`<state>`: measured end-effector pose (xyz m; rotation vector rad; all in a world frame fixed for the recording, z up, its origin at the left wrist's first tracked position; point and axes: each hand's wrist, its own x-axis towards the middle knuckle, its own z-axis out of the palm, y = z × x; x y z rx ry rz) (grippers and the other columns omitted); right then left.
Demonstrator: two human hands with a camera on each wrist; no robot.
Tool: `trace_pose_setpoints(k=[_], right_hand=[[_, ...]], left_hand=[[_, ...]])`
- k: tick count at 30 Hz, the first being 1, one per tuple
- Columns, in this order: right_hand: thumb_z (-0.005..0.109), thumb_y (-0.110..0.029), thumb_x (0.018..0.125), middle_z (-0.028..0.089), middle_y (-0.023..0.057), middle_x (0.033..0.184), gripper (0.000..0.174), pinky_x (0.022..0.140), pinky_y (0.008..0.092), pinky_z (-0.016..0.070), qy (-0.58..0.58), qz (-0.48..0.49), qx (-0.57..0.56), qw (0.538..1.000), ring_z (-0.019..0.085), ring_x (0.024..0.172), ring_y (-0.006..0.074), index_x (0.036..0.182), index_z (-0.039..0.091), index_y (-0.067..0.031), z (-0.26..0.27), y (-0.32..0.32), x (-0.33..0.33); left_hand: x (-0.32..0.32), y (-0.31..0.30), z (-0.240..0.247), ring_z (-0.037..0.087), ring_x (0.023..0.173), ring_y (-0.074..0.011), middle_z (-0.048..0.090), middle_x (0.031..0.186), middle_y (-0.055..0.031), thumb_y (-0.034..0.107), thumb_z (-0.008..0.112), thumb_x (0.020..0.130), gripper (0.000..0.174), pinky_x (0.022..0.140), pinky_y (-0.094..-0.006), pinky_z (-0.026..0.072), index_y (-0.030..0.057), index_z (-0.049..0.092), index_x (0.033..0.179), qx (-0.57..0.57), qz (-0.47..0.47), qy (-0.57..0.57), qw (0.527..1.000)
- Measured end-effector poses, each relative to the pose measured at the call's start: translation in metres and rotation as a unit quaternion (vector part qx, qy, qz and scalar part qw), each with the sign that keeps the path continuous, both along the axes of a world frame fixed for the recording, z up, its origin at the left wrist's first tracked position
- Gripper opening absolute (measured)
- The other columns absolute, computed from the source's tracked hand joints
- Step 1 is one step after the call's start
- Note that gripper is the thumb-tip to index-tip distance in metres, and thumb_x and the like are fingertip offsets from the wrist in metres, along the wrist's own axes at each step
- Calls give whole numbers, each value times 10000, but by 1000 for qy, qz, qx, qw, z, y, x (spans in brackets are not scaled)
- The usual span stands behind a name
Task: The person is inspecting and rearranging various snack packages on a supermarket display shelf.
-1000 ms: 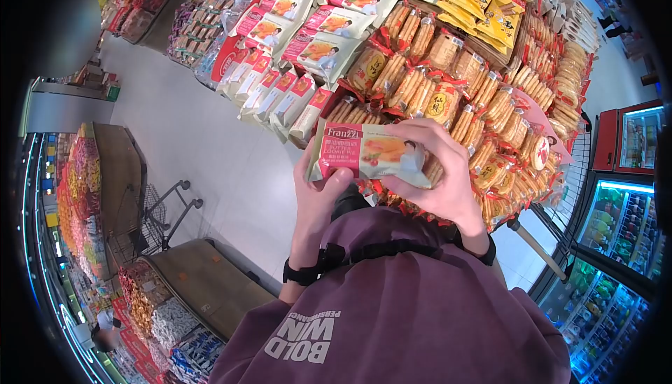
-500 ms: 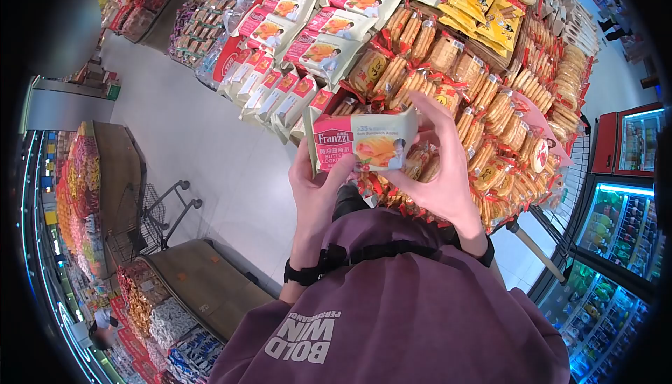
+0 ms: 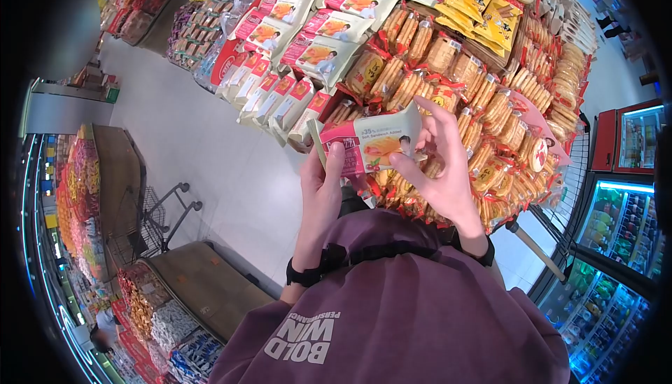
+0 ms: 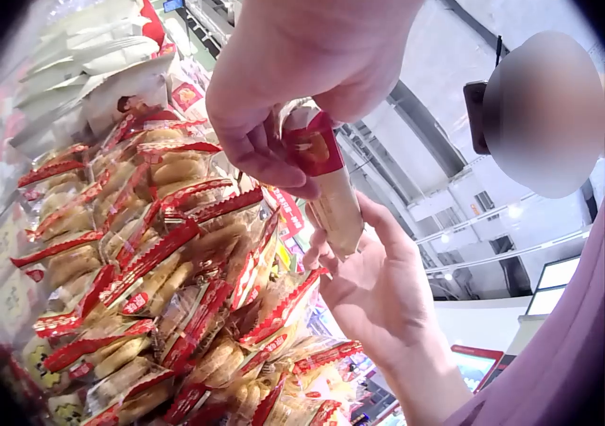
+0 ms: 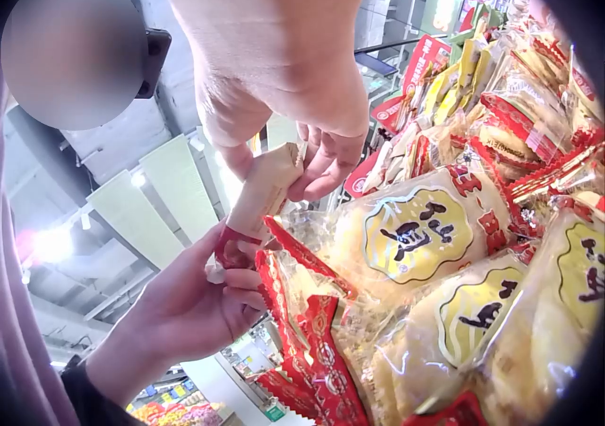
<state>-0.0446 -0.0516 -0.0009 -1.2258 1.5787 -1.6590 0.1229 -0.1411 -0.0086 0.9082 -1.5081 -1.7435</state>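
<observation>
A pink and cream Franzzi cookie pie packet [image 3: 383, 147] is held up in front of the body, its right end tilted upward. My left hand [image 3: 322, 186] grips the left end, thumb pressed across the pink printed side. At the other end my right hand [image 3: 449, 184] pinches the packet, thumb on the lower front corner and fingers at the far side. In the left wrist view the packet [image 4: 333, 204] is seen from its narrow side between both hands. The right wrist view shows the right thumb and fingers on either side of the packet's cream end [image 5: 265, 188].
Behind the hands is a heaped display of clear-wrapped cookies [image 3: 437, 55]. More Franzzi packets [image 3: 329, 48] stand stacked to its left, with yellow bags [image 3: 483, 6] farther back. A shopping cart [image 3: 157, 216] is on the left, lit drink coolers [image 3: 616, 223] on the right.
The packet has turned from level to tilted, right end up. The left thumb has moved up over the logo. The right hand's fingers have shifted from over the top edge to the right end.
</observation>
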Motion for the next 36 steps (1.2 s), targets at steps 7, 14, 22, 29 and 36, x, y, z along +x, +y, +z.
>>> trace_pose_setpoints(k=[7, 14, 22, 29, 36], right_hand=[[768, -37, 838, 627, 94, 1113, 706, 833, 296, 512, -28, -29, 5, 999, 633, 901, 130, 1432, 386, -41, 0, 1, -1], [749, -32, 857, 622, 88, 1131, 675, 823, 280, 500, -44, -33, 3, 998, 620, 898, 116, 1425, 385, -25, 1, 0, -4], [704, -28, 889, 624, 85, 1134, 606, 792, 271, 479, -45, -34, 12, 998, 608, 899, 112, 1412, 396, -33, -3, 0, -4], [697, -18, 892, 628, 93, 1143, 605, 783, 277, 486, -52, -34, 5, 998, 614, 910, 117, 1413, 390, -31, -7, -1, -4], [697, -17, 893, 638, 93, 1122, 616, 784, 262, 491, -58, -32, 14, 998, 613, 863, 101, 1422, 382, -29, -2, 1, -5]], left_hand=[[-6, 3, 3, 663, 688, -170, 676, 920, -117, 321, 394, 1080, 407, 581, -297, 535, -21, 487, 1279, -12, 11, 26, 1000], [-3, 1, 1, 684, 809, -177, 645, 958, -89, 232, 407, 1078, 331, 639, -272, 546, -14, 493, 1282, 0, -10, 62, 998], [-1, 0, -2, 699, 852, -204, 641, 967, -91, 255, 414, 1079, 341, 648, -289, 555, -15, 511, 1261, 0, -8, 62, 998], [-4, 1, 1, 707, 806, -220, 645, 909, -80, 289, 391, 1085, 338, 644, -299, 550, -2, 534, 1181, -26, 10, 30, 999], [-2, -1, -4, 706, 768, -214, 662, 866, -90, 281, 410, 1081, 325, 642, -306, 548, -8, 528, 1171, -34, 9, 30, 999]])
